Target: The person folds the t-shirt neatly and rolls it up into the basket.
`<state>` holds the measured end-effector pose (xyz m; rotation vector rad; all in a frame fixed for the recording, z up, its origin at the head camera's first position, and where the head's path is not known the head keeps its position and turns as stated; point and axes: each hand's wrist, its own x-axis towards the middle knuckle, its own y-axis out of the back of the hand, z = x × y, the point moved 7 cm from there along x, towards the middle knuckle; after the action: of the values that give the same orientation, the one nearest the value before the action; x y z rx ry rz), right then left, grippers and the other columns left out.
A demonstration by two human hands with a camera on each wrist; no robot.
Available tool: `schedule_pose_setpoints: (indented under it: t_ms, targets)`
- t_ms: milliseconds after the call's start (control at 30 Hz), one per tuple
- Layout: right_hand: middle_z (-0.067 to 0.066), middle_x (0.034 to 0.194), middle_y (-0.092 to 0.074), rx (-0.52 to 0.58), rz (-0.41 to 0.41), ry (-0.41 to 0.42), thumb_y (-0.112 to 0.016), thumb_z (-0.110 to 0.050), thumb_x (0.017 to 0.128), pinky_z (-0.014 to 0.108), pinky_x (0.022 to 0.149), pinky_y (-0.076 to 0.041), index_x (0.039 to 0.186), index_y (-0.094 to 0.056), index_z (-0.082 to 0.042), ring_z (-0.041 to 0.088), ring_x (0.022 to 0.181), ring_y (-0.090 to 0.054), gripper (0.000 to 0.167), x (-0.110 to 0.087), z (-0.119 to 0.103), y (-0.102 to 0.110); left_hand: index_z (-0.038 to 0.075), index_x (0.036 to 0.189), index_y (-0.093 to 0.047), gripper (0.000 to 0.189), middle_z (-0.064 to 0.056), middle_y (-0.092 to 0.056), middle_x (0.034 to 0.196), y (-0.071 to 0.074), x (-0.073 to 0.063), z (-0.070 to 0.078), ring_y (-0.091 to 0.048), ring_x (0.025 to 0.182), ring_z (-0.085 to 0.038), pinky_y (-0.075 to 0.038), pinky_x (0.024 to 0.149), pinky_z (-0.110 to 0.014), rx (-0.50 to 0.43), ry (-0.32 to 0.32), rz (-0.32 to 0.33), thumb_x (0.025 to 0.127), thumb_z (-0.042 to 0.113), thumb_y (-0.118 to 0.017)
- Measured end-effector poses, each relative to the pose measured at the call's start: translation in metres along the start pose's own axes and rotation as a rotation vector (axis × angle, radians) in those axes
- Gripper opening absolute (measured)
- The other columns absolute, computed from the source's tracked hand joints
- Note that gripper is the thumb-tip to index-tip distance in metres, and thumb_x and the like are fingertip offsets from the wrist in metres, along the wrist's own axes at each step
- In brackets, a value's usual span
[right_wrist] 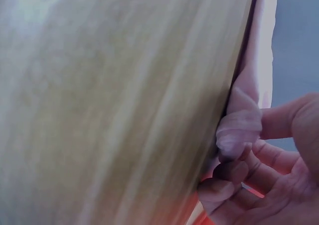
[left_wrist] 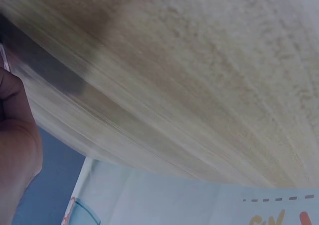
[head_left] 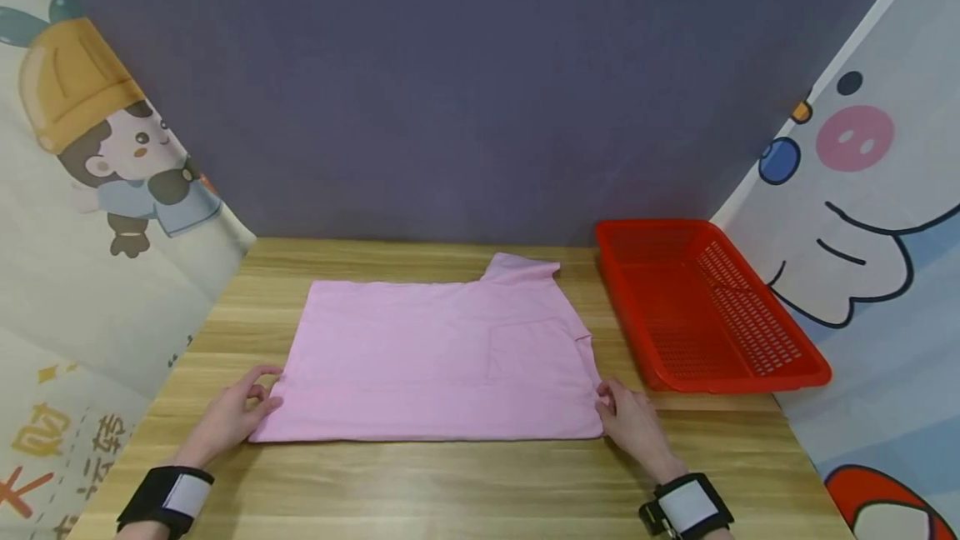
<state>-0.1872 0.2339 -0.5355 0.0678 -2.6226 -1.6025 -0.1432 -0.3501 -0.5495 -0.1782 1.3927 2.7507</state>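
A pink shirt (head_left: 420, 357) lies folded lengthwise on the wooden table, its collar (head_left: 521, 267) sticking out at the upper right and a pocket outline showing on the right half. At the shirt's lower left side, my left hand (head_left: 236, 411) holds the edge between thumb and bent fingers. My right hand (head_left: 636, 423) pinches the lower right edge. Close up in the right wrist view, the bunched pink fabric (right_wrist: 240, 130) sits between thumb and fingers. Only part of the left hand (left_wrist: 17, 145) shows in the left wrist view, its fingertips mostly cut off.
A red plastic basket (head_left: 652, 357) with perforated sides stands at the table's right, beside the shirt. The wooden table (head_left: 420, 490) ends at a dark grey panel (head_left: 480, 90) behind. Cartoon-printed sheets (head_left: 67, 273) flank both sides.
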Motion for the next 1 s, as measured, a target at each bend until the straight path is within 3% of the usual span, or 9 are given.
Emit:
schedule_pose_setpoints:
  t_ms: [300, 433, 533, 600, 733, 800, 867, 933, 1000]
  targets:
    - [0.003, 0.07, -0.055, -0.007, -0.026, -0.01, -0.068, -0.006, 0.089, 0.028, 0.057, -0.035, 0.099, -0.063, -0.004, 0.016, 0.061, -0.047, 0.012, 0.0, 0.001, 0.0, 0.007, 0.134, -0.048, 0.048, -0.006, -0.065, 0.09, 0.0, 0.001, 0.003, -0.049, 0.069, -0.014, -0.034, 0.06, -0.024, 0.048, -0.007, 0.02, 0.092, 0.011, -0.071]
    - [0.011, 0.088, -0.065, -0.044, -0.004, 0.014, -0.072, -0.006, 0.086, 0.039, 0.068, -0.053, 0.106, -0.065, -0.001, 0.023, 0.076, -0.059, 0.022, 0.001, -0.005, 0.002, 0.002, 0.13, -0.052, 0.048, -0.009, -0.064, 0.092, 0.001, 0.002, 0.006, -0.051, 0.072, -0.018, -0.038, 0.059, -0.026, 0.062, -0.003, 0.011, 0.088, 0.009, -0.075]
    - [0.017, 0.103, -0.066, -0.084, 0.062, 0.099, -0.075, -0.005, 0.082, 0.051, 0.085, -0.055, 0.11, -0.066, -0.001, 0.032, 0.094, -0.063, 0.029, 0.003, -0.017, 0.006, 0.0, 0.127, -0.056, 0.048, -0.016, -0.063, 0.1, 0.002, 0.004, 0.016, -0.058, 0.08, -0.024, -0.049, 0.064, -0.034, 0.089, -0.064, 0.053, 0.085, 0.009, -0.076]
    - [0.018, 0.106, -0.065, -0.098, 0.124, 0.168, -0.076, -0.004, 0.079, 0.054, 0.089, -0.052, 0.109, -0.068, -0.002, 0.037, 0.099, -0.061, 0.031, 0.006, -0.028, 0.007, 0.0, 0.127, -0.058, 0.046, -0.02, -0.062, 0.107, 0.0, 0.007, 0.026, -0.06, 0.091, -0.032, -0.053, 0.074, -0.045, 0.1, -0.125, 0.099, 0.085, 0.009, -0.076]
    - [0.021, 0.113, -0.062, -0.079, 0.192, 0.293, -0.078, -0.002, 0.076, 0.057, 0.092, -0.049, 0.108, -0.068, -0.004, 0.042, 0.106, -0.056, 0.034, 0.015, -0.05, 0.004, 0.0, 0.128, -0.058, 0.042, -0.027, -0.055, 0.125, -0.01, 0.019, 0.051, -0.053, 0.116, -0.048, -0.045, 0.095, -0.066, 0.05, -0.242, 0.152, 0.09, 0.011, -0.071]
    - [0.024, 0.121, -0.061, -0.046, 0.16, 0.349, -0.078, -0.003, 0.077, 0.059, 0.096, -0.048, 0.112, -0.067, -0.002, 0.045, 0.113, -0.055, 0.037, 0.022, -0.06, -0.001, -0.002, 0.132, -0.055, 0.045, -0.032, -0.049, 0.136, -0.017, 0.027, 0.063, -0.043, 0.128, -0.054, -0.036, 0.103, -0.072, 0.018, -0.294, 0.153, 0.092, 0.014, -0.069]
    - [0.029, 0.133, -0.056, -0.012, 0.069, 0.377, -0.077, -0.008, 0.081, 0.062, 0.104, -0.044, 0.121, -0.064, 0.003, 0.049, 0.125, -0.051, 0.044, 0.029, -0.066, -0.01, -0.004, 0.138, -0.049, 0.053, -0.034, -0.042, 0.145, -0.027, 0.035, 0.071, -0.032, 0.137, -0.057, -0.026, 0.109, -0.073, -0.005, -0.323, 0.124, 0.094, 0.021, -0.067]
    - [0.035, 0.148, -0.044, 0.039, -0.068, 0.362, -0.075, -0.016, 0.086, 0.065, 0.114, -0.033, 0.134, -0.056, 0.008, 0.053, 0.139, -0.038, 0.056, 0.034, -0.068, -0.02, -0.006, 0.145, -0.041, 0.067, -0.037, -0.03, 0.153, -0.036, 0.042, 0.075, -0.019, 0.143, -0.06, -0.014, 0.114, -0.075, -0.025, -0.329, 0.083, 0.094, 0.028, -0.067]
    - [0.036, 0.159, -0.026, 0.057, -0.224, 0.313, -0.07, -0.027, 0.091, 0.067, 0.12, -0.019, 0.147, -0.042, 0.008, 0.054, 0.149, -0.021, 0.071, 0.036, -0.065, -0.03, -0.006, 0.151, -0.032, 0.082, -0.039, -0.016, 0.159, -0.045, 0.046, 0.073, -0.005, 0.146, -0.061, -0.002, 0.115, -0.076, -0.035, -0.292, 0.016, 0.091, 0.036, -0.069]
